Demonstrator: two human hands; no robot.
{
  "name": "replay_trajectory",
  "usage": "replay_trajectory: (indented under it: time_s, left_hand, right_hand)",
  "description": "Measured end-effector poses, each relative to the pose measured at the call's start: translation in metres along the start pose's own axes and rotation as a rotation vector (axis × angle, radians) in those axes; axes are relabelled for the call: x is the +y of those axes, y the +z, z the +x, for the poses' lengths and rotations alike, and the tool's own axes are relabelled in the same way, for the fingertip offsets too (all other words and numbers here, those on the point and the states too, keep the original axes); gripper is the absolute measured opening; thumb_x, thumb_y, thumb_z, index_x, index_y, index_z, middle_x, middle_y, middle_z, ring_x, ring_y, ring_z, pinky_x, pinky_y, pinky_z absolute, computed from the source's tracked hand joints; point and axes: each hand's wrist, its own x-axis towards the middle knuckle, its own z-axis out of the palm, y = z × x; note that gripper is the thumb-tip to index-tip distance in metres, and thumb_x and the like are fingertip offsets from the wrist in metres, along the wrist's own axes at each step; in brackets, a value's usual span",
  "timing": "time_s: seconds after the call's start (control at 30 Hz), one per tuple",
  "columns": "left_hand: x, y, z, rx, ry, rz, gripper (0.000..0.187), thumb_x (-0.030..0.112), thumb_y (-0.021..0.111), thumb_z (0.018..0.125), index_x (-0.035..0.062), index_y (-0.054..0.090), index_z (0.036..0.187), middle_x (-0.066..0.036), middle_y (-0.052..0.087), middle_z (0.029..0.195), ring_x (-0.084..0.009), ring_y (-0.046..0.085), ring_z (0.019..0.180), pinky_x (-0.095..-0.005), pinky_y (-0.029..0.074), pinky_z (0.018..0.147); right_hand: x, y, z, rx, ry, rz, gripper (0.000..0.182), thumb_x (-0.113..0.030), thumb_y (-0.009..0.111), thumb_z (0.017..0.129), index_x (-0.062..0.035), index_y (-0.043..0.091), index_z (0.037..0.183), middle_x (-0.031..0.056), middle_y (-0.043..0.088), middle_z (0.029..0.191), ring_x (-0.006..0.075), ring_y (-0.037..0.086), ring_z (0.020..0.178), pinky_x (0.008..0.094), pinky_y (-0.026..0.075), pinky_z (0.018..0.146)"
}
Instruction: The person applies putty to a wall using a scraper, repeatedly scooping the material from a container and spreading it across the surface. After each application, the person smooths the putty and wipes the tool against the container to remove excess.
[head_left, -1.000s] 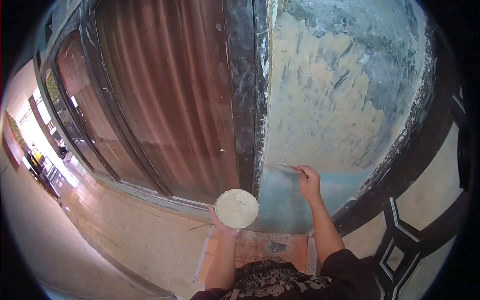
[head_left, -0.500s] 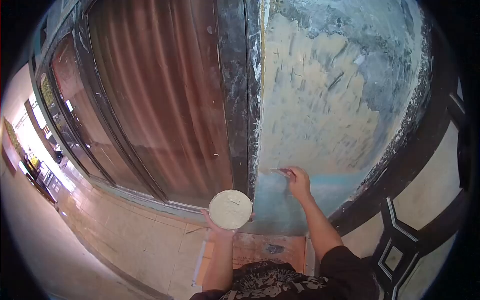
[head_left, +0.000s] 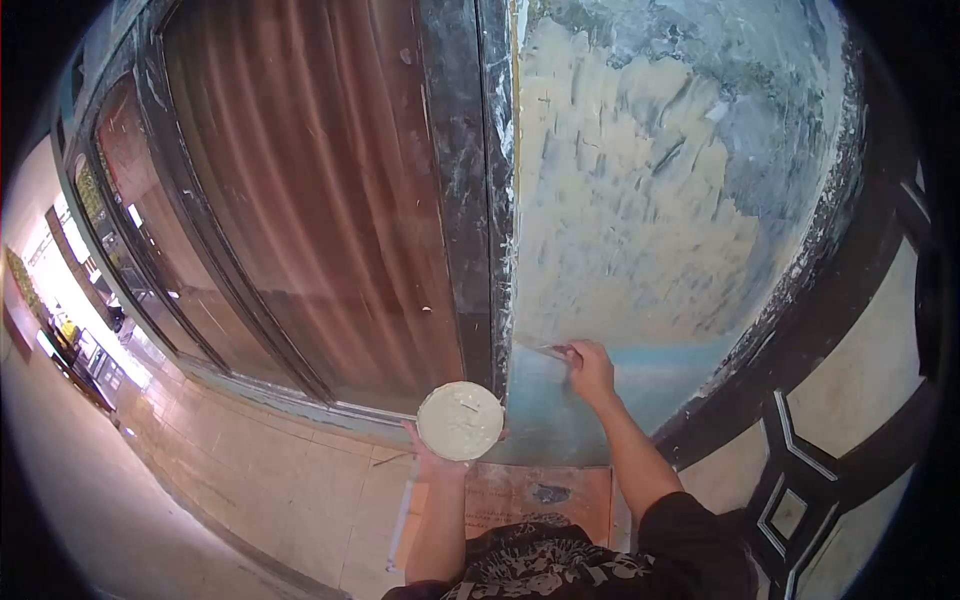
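Note:
My left hand (head_left: 437, 464) holds up a round tub (head_left: 424, 447), its fingers wrapped around the underside and sides. Pale cream putty (head_left: 462, 418) fills the tub almost to its rim. In my right hand (head_left: 592, 372) is a putty knife (head_left: 546, 350), pinched by the handle, its blade lying against the wall (head_left: 640, 390). The blade is at the lower border of a rough cream-coated patch (head_left: 625, 250). Below that border the wall shows smooth light blue, and grey-blue bare areas show above and to the right.
Left of the wall stands a dark-framed window (head_left: 320, 200) with a reddish-brown curtain behind the glass. Dark trim (head_left: 800, 300) edges the wall on the right, beside a patterned panel (head_left: 790, 510). A flattened cardboard sheet (head_left: 590, 495) lies on the tiled floor (head_left: 270, 490) below.
My right hand has moved slightly left and down with the putty knife, staying along the coating's lower border. The tub in my left hand is almost unmoved. The view has shifted a little.

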Motion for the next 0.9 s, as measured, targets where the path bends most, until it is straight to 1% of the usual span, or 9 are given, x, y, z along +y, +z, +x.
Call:
replay_trajectory:
  time_s: [0.07,0.23,0.4,0.47,0.57,0.63,0.7,0.8,0.9]
  left_hand:
    - [0.0,-0.002,0.0,0.004,-0.005,0.0,0.108,0.094,0.03,0.082,0.0172,0.032,0.159,-0.022,0.032,0.161,-0.057,0.037,0.141,-0.0872,0.034,0.099]
    - [0.001,0.001,-0.002,-0.085,-0.003,-0.005,0.109,0.094,0.031,0.081,0.0174,0.032,0.159,-0.021,0.032,0.161,-0.0567,0.036,0.141,-0.0886,0.032,0.097]
    - [0.003,0.002,-0.004,-0.058,0.004,0.066,0.107,0.093,0.03,0.083,0.0174,0.033,0.158,-0.02,0.034,0.161,-0.0567,0.039,0.139,-0.0886,0.033,0.097]
    - [0.006,0.005,-0.005,-0.05,-0.001,-0.04,0.107,0.093,0.03,0.082,0.0175,0.033,0.158,-0.019,0.034,0.161,-0.0558,0.039,0.139,-0.0888,0.033,0.097]
    - [0.006,0.004,-0.007,-0.059,0.006,-0.129,0.108,0.093,0.03,0.082,0.017,0.032,0.159,-0.021,0.034,0.161,-0.0565,0.039,0.139,-0.089,0.033,0.097]
    - [0.006,0.003,-0.007,-0.02,0.013,-0.067,0.108,0.093,0.03,0.082,0.0169,0.032,0.159,-0.021,0.034,0.161,-0.0568,0.039,0.139,-0.0891,0.033,0.096]
    - [0.006,0.001,-0.008,0.018,0.021,-0.008,0.108,0.093,0.029,0.083,0.0167,0.032,0.159,-0.021,0.034,0.161,-0.057,0.039,0.139,-0.0893,0.033,0.096]
    - [0.005,0.001,-0.006,-0.065,-0.013,-0.156,0.107,0.092,0.029,0.083,0.0171,0.031,0.159,-0.021,0.033,0.161,-0.0576,0.038,0.139,-0.0896,0.032,0.096]
    - [0.007,0.001,-0.005,-0.054,0.019,-0.058,0.107,0.093,0.029,0.083,0.0172,0.031,0.159,-0.022,0.033,0.161,-0.0579,0.038,0.139,-0.0899,0.032,0.095]
  right_hand:
    - [-0.002,0.002,0.001,-0.027,0.03,-0.027,0.014,-0.01,0.064,0.094,-0.0094,0.072,0.106,0.0079,0.071,0.104,0.0343,0.063,0.101,0.045,0.053,0.083]
    - [-0.011,-0.006,0.015,0.106,-0.027,0.022,0.014,-0.009,0.066,0.092,-0.0101,0.071,0.105,0.0065,0.071,0.104,0.0339,0.063,0.099,0.0456,0.053,0.082]
    - [-0.005,0.007,-0.005,0.03,-0.011,0.014,0.015,-0.005,0.065,0.091,-0.0095,0.071,0.104,0.007,0.071,0.104,0.0336,0.063,0.099,0.0452,0.053,0.082]
    - [-0.003,0.012,-0.005,-0.014,0.005,-0.017,0.016,-0.004,0.064,0.09,-0.0092,0.071,0.104,0.0071,0.071,0.104,0.0335,0.063,0.099,0.045,0.053,0.081]
    - [-0.01,0.004,0.008,0.044,0.026,-0.001,0.017,-0.003,0.064,0.09,-0.0093,0.071,0.104,0.0065,0.071,0.103,0.0336,0.063,0.098,0.0448,0.054,0.081]
    - [-0.018,-0.006,0.014,0.121,-0.061,0.017,0.016,-0.005,0.064,0.091,-0.01,0.072,0.104,0.006,0.071,0.103,0.0339,0.063,0.098,0.0451,0.054,0.081]
    - [-0.02,-0.01,0.01,0.12,-0.063,0.014,0.017,-0.005,0.064,0.09,-0.01,0.072,0.104,0.0059,0.071,0.103,0.034,0.063,0.097,0.0453,0.054,0.081]
    - [-0.017,-0.004,-0.003,0.073,-0.039,-0.002,0.018,-0.004,0.065,0.09,-0.0093,0.072,0.105,0.0062,0.071,0.104,0.0345,0.062,0.098,0.0455,0.054,0.082]
    - [-0.013,0.007,-0.003,0.027,0.005,-0.024,0.018,-0.002,0.065,0.089,-0.0081,0.072,0.105,0.0069,0.071,0.105,0.0352,0.062,0.098,0.0456,0.053,0.082]
